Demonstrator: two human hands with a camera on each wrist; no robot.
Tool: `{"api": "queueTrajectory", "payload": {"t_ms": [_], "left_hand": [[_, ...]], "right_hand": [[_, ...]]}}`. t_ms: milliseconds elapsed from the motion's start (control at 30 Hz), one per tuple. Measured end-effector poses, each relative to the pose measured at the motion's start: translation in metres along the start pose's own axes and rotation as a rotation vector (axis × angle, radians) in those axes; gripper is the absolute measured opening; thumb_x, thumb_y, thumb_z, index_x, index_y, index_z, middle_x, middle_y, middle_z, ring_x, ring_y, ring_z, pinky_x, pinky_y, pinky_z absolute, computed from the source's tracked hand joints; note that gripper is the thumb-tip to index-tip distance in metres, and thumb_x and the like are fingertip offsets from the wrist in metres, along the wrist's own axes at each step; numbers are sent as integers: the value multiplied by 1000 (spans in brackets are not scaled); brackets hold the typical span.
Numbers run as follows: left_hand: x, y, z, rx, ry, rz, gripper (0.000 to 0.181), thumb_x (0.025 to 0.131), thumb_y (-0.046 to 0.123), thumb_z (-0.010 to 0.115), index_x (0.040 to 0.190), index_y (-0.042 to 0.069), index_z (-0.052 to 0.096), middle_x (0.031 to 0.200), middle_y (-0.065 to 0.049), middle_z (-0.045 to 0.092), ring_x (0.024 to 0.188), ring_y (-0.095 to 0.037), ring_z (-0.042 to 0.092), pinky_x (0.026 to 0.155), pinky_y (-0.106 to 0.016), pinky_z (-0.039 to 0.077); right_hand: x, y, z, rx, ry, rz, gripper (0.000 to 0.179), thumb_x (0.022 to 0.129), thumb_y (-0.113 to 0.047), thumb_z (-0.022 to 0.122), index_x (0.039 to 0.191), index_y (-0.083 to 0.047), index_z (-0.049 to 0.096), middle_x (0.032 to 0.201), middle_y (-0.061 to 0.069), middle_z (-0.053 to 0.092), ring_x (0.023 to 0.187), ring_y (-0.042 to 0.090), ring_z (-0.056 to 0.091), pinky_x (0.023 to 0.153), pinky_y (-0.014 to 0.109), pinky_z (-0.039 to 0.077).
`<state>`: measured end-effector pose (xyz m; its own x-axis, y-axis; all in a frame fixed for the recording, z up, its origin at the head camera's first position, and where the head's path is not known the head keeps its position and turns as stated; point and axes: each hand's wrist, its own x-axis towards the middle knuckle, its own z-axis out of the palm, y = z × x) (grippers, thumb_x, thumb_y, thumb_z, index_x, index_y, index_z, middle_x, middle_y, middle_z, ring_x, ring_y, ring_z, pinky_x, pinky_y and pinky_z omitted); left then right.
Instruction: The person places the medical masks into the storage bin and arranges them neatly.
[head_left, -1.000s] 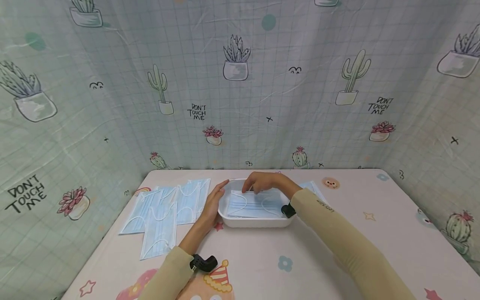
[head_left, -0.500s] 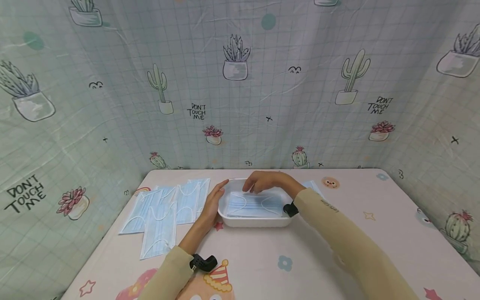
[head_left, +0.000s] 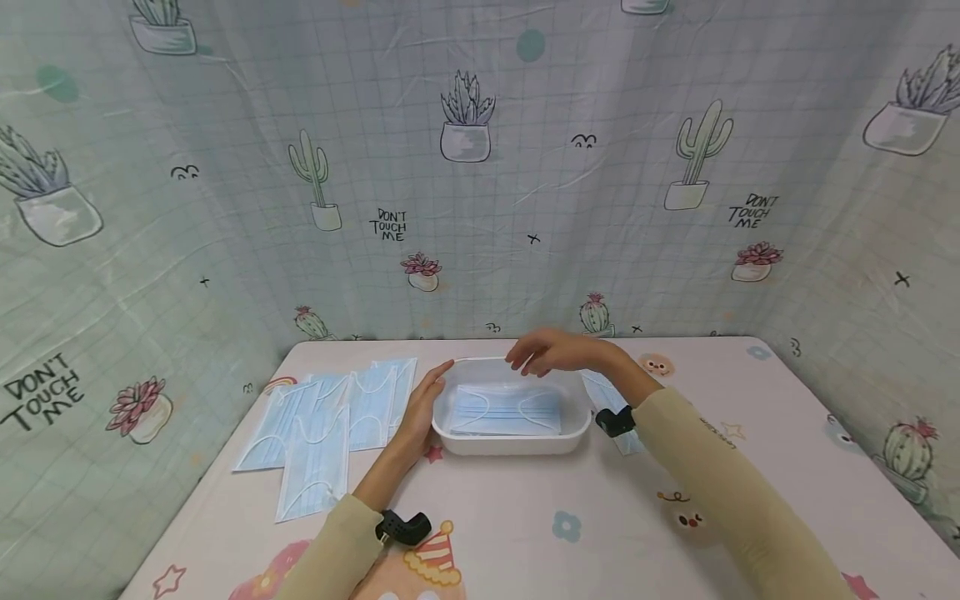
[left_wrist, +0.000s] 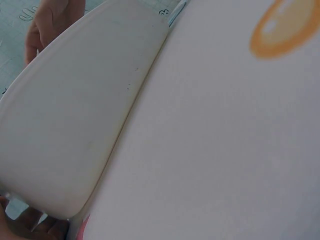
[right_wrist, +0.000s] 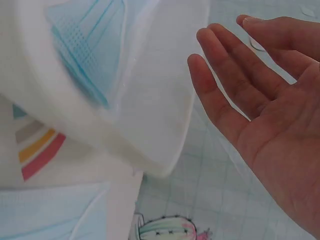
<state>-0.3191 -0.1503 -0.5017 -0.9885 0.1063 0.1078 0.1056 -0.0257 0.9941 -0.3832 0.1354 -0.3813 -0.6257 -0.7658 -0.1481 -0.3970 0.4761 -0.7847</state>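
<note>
Right hand [head_left: 551, 351] farther right (loose, empty) near box rim [head_left: 513, 438], left hand [head_left: 420, 408] outstretched alongside.

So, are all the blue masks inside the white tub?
No: while a blue mask lies inside the white tub, other masks lie on the table on both sides of it.

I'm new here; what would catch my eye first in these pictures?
Probably the white tub on the table, holding blue masks, with the left hand against its left side. The right hand hovers by the tub's far rim. Behind, a cactus-printed cloth fills the background.
</note>
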Motion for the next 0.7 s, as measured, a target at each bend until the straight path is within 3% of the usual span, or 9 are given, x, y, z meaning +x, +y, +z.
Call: {"api": "queueTrajectory", "payload": {"t_ms": [367,700], "left_hand": [[-1,1,1,16,-2,-1,48,112,26,31,158,18,41,168,-12,33,159,-34,23,130,-58,12],[-1,1,1,-14,-14,-9,48,113,25,30,159,17,40,169,-12,32,159,-32,24,130,-56,13]], "right_hand": [[-66,19,-22,31,225,0,40,101,-5,55,140,0,57,136,26,63,121,46,63,97,52,59],[-115,48,-19,56,388,65,39,101,-11,60,139,-1,57,137,25,62,119,39,66,91,45,62]]}}
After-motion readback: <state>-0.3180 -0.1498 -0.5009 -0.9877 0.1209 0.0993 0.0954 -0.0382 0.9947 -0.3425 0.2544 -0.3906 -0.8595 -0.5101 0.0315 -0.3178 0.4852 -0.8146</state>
